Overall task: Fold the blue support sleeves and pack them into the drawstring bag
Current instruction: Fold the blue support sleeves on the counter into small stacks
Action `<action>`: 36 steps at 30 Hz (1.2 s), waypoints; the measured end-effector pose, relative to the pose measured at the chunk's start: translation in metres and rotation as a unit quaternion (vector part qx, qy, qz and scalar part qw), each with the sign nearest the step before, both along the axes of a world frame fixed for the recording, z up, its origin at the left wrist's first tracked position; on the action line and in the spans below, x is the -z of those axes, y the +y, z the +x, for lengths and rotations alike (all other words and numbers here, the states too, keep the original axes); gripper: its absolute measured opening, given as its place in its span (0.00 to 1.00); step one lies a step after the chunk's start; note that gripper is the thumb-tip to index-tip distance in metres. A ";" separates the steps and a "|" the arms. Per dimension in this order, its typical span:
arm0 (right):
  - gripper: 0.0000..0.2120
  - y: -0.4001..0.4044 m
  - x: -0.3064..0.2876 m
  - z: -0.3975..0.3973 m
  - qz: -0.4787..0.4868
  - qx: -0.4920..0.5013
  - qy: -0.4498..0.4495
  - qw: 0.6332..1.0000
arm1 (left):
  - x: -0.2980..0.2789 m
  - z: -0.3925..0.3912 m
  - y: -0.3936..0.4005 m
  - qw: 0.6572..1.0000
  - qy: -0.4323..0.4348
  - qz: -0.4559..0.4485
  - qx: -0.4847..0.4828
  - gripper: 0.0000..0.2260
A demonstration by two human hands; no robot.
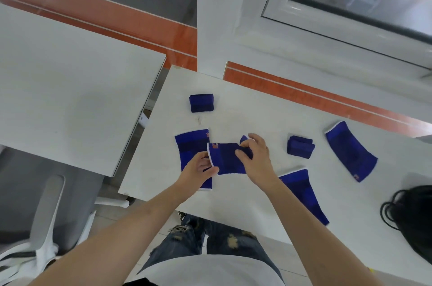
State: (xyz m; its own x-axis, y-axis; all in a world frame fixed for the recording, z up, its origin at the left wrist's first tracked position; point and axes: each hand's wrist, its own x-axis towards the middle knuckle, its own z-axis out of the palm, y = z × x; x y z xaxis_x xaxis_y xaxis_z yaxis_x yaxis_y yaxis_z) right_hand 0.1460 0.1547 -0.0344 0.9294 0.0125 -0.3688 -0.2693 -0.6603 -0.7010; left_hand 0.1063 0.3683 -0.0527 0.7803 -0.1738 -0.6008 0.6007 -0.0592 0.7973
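Both hands hold one blue support sleeve (225, 158) just above the white table (252, 110). My left hand (198, 169) pinches its white-trimmed left end, and my right hand (256, 157) grips its right end, which curls over. Under it lies a flat blue sleeve (190, 145). Two folded sleeves rest apart: one at the far left (201, 102) and one right of my hands (300, 146). Two more flat sleeves lie at the near right (306, 194) and far right (350, 151). The black drawstring bag (413, 215) sits at the right edge, partly cut off.
A second white table (70, 98) stands to the left across a narrow gap. A white chair (44, 222) is at the lower left. A wall with an orange stripe (315, 96) and a window frame border the table's far side.
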 end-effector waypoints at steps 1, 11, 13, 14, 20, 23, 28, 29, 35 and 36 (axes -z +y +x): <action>0.04 0.005 -0.002 0.003 0.029 0.017 -0.006 0.999 | -0.003 0.005 0.000 1.000 0.021 -0.011 -0.017 0.18; 0.03 0.047 -0.017 0.009 0.166 0.061 0.026 0.984 | -0.013 0.017 0.046 0.989 0.080 -0.057 -0.107 0.11; 0.04 0.051 -0.018 0.010 0.166 0.048 0.061 0.983 | -0.014 0.018 0.058 0.984 0.081 -0.077 -0.138 0.12; 0.07 0.053 -0.018 0.009 0.168 0.042 0.081 0.982 | -0.014 0.019 0.063 0.983 0.081 -0.070 -0.147 0.12; 0.08 0.065 -0.007 0.001 0.170 0.035 0.135 0.975 | -0.007 0.030 0.073 0.974 0.068 -0.019 -0.215 0.12; 0.06 0.075 0.005 -0.005 0.164 0.061 0.131 0.976 | -0.003 0.023 0.070 0.975 0.068 -0.031 -0.211 0.09; 0.04 0.089 0.025 -0.017 0.169 0.111 0.139 0.970 | 0.012 0.016 0.066 0.980 0.063 0.005 -0.190 0.18; 0.04 0.092 0.029 -0.018 0.178 0.126 0.145 0.965 | 0.015 0.018 0.066 0.978 0.063 0.019 -0.200 0.18; 0.07 0.097 0.049 -0.015 0.132 0.131 0.128 0.974 | 0.038 0.029 0.073 0.966 0.027 0.179 -0.184 0.09; 0.06 0.097 0.053 -0.014 0.121 0.127 0.123 0.977 | 0.041 0.031 0.072 0.964 0.027 0.193 -0.180 0.08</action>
State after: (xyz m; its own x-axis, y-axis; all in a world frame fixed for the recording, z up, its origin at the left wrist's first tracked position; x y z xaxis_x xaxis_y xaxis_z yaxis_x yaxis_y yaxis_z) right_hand 0.1316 0.2514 -0.0873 0.7970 -0.0923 -0.5969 -0.5835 -0.3731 -0.7214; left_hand 0.1374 0.4404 -0.0933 0.7144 0.3474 -0.6074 0.6774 -0.1260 0.7247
